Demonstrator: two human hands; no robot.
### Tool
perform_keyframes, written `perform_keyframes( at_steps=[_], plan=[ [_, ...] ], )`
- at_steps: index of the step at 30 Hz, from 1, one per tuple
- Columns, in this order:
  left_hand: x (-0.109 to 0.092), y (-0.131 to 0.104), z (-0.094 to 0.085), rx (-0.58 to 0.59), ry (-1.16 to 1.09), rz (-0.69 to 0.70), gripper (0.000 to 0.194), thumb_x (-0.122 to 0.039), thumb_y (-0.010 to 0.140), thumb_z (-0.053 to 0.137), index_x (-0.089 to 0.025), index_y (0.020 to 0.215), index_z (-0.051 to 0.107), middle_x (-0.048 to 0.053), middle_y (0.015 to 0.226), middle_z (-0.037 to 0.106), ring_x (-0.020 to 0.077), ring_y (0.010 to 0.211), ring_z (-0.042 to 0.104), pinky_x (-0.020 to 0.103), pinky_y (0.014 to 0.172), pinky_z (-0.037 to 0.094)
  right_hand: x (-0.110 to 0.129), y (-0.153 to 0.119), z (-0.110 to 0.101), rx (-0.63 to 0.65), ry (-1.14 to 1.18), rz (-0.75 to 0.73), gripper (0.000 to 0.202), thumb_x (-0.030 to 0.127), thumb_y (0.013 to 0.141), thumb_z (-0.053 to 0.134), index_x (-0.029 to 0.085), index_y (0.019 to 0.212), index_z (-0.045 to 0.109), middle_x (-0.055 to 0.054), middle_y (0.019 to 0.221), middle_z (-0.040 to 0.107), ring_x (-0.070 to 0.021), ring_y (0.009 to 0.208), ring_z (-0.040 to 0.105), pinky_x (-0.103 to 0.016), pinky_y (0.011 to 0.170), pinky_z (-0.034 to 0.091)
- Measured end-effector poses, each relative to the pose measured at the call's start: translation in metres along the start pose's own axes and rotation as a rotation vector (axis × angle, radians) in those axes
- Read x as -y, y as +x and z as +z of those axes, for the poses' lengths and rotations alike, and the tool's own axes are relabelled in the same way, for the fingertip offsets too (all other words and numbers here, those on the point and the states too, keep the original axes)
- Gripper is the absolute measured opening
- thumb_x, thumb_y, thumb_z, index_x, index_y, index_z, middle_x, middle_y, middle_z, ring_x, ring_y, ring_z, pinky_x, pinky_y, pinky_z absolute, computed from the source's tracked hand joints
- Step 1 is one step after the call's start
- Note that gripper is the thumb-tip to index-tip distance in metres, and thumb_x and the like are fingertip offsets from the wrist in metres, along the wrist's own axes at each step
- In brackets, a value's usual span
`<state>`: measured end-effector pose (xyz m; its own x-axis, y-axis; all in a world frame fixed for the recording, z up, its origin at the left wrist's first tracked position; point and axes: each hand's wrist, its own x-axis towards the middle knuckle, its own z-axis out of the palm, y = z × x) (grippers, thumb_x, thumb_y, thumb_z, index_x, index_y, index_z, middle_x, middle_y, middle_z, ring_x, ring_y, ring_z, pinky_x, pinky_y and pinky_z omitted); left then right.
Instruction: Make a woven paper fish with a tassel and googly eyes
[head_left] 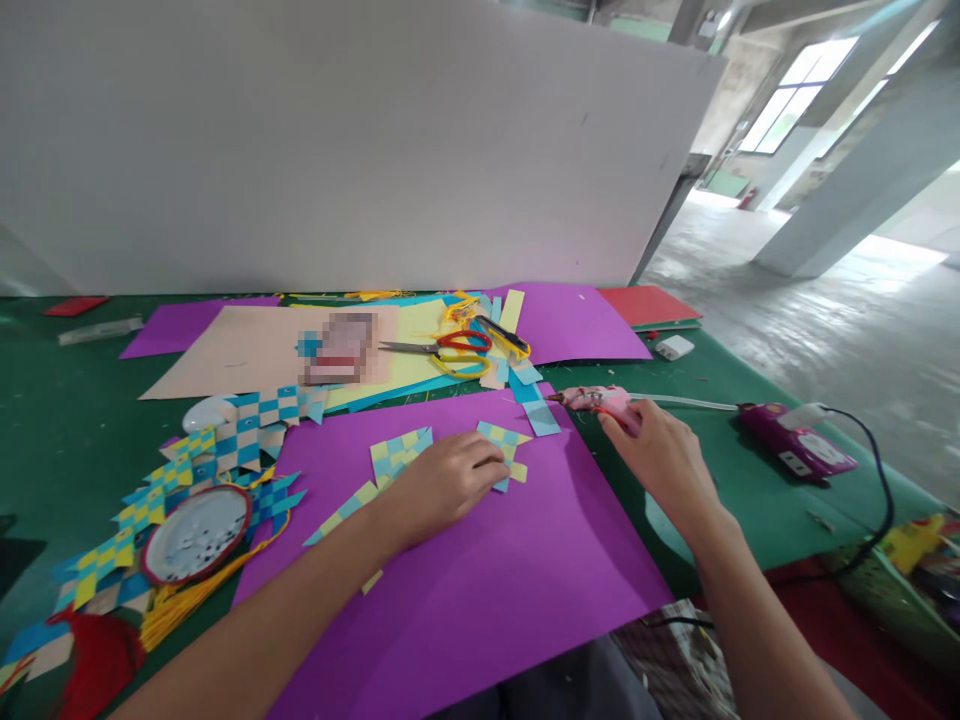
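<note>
My left hand [450, 478] rests on the purple sheet [480, 600], its fingers bent and closed over a woven paper piece [496, 440] in blue and yellow checks. Other parts of the checkered paper [399, 452] stick out behind and left of that hand; the palm hides the middle. At the sheet's right edge, my right hand [660, 450] is wrapped round the handle of a pink glue gun [604, 400], whose nozzle points left. Close to the nozzle tip lies a light blue paper strip [541, 412].
Scissors [442, 350], a box cutter [502, 335] and paper sheets lie at the back. Finished checkered woven pieces [161, 490] surround a red-rimmed dish [199, 535] on the left. A purple power strip [795, 442] with a cable sits right. A white panel [337, 150] stands behind.
</note>
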<state>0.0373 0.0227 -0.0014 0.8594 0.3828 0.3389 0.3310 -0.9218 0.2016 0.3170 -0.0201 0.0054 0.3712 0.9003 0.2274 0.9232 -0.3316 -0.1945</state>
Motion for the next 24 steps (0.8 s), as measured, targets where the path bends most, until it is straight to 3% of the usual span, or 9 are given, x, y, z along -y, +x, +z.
perform_keyframes(
  at_steps=[4,8,12,15,18,21,24],
  plan=[
    [0.002,-0.002,-0.005,0.004,-0.016,-0.01,0.028,-0.016,0.098,0.039,-0.016,0.111,0.063,0.007,0.108,0.067,0.0192,0.101,0.059,0.036,0.094,0.048,-0.004,0.008,0.012,-0.03,-0.068,-0.05,0.035,0.043,0.091,0.046,0.011,0.095,0.059,-0.014,0.092,0.066,-0.0257,0.085,0.06,-0.034,0.072,0.04],
    [0.007,-0.003,-0.007,-0.022,-0.002,-0.066,0.027,-0.023,0.099,0.043,-0.018,0.117,0.063,0.007,0.113,0.066,0.0217,0.109,0.055,0.04,0.099,0.044,-0.002,0.013,0.02,-0.041,-0.128,-0.088,0.036,0.04,0.091,0.047,0.006,0.095,0.06,-0.019,0.094,0.064,-0.0282,0.093,0.057,-0.038,0.083,0.04],
    [0.013,-0.006,-0.004,0.024,0.003,-0.118,0.026,-0.03,0.097,0.047,-0.022,0.112,0.066,0.006,0.113,0.066,0.023,0.107,0.056,0.041,0.094,0.046,0.008,-0.001,0.013,-0.124,-0.171,-0.097,0.047,0.048,0.092,0.047,0.005,0.103,0.061,-0.021,0.1,0.062,-0.0328,0.097,0.053,-0.043,0.079,0.042],
    [0.014,-0.007,-0.003,0.042,-0.013,-0.114,0.024,-0.03,0.097,0.048,-0.021,0.11,0.067,0.006,0.113,0.066,0.0226,0.106,0.056,0.04,0.093,0.045,0.023,-0.026,0.006,-0.195,-0.065,-0.357,0.036,0.038,0.094,0.046,0.01,0.112,0.062,-0.016,0.103,0.063,-0.0299,0.099,0.052,-0.044,0.083,0.043],
    [0.011,-0.007,-0.005,0.041,-0.024,-0.124,0.023,-0.028,0.096,0.05,-0.021,0.108,0.068,0.006,0.113,0.066,0.0222,0.107,0.056,0.039,0.096,0.043,0.039,-0.052,0.005,-0.077,0.138,-0.684,0.027,0.017,0.092,0.046,0.016,0.11,0.065,-0.01,0.098,0.064,-0.0236,0.093,0.054,-0.039,0.085,0.044],
    [0.008,-0.006,-0.007,0.035,-0.029,-0.141,0.023,-0.026,0.095,0.05,-0.021,0.109,0.068,0.005,0.114,0.066,0.0223,0.109,0.055,0.04,0.098,0.042,0.048,-0.067,0.008,0.032,0.206,-0.777,0.036,0.007,0.086,0.048,0.021,0.116,0.064,-0.008,0.099,0.062,-0.0222,0.092,0.054,-0.037,0.082,0.046],
    [0.006,-0.006,-0.007,0.034,-0.045,-0.167,0.023,-0.03,0.096,0.05,-0.022,0.107,0.068,0.005,0.111,0.066,0.0223,0.108,0.055,0.04,0.097,0.043,0.05,-0.071,0.011,0.049,0.17,-0.81,0.037,0.007,0.086,0.051,0.021,0.118,0.062,-0.008,0.1,0.062,-0.022,0.091,0.054,-0.036,0.079,0.048]
  ],
)
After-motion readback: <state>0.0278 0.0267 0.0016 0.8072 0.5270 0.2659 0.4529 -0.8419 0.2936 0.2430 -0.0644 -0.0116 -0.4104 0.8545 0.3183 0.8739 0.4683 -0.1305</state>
